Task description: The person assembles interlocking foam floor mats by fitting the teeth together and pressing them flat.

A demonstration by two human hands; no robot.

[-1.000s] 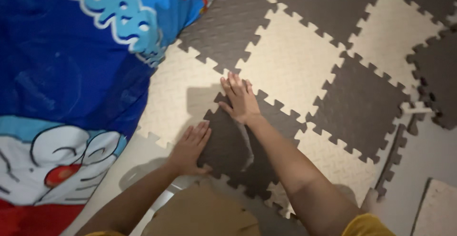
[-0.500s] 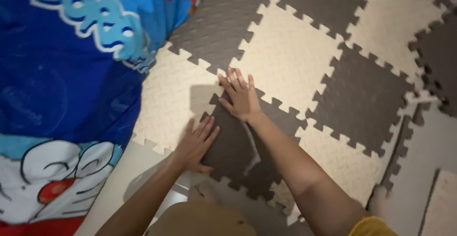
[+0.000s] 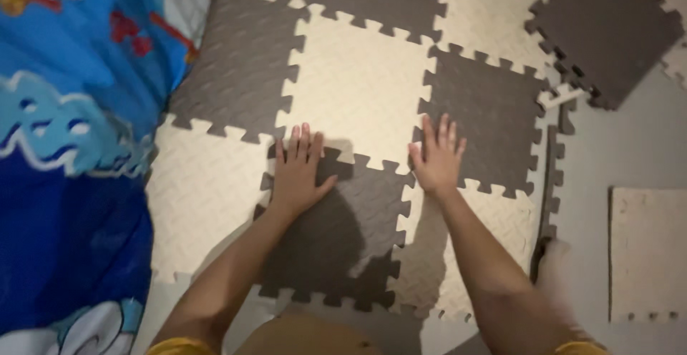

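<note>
We are seeing the grey floor [image 3: 630, 147] carrying a checkerboard of interlocking dark brown and cream foam mat tiles [image 3: 358, 90]; a loose dark brown foam tile [image 3: 608, 29] and a loose cream foam tile [image 3: 647, 255] are lying beside it, and a blue cartoon-print blanket [image 3: 71, 169] is lying on the left.

The left hand [image 3: 297, 172] lies flat, fingers spread, on the upper edge of a dark foam tile [image 3: 336, 233]. The right hand [image 3: 436, 158] lies flat across the seam between a cream tile [image 3: 358, 90] and another dark tile [image 3: 486, 112]. A blue blanket [image 3: 71, 183] lies left.
</note>
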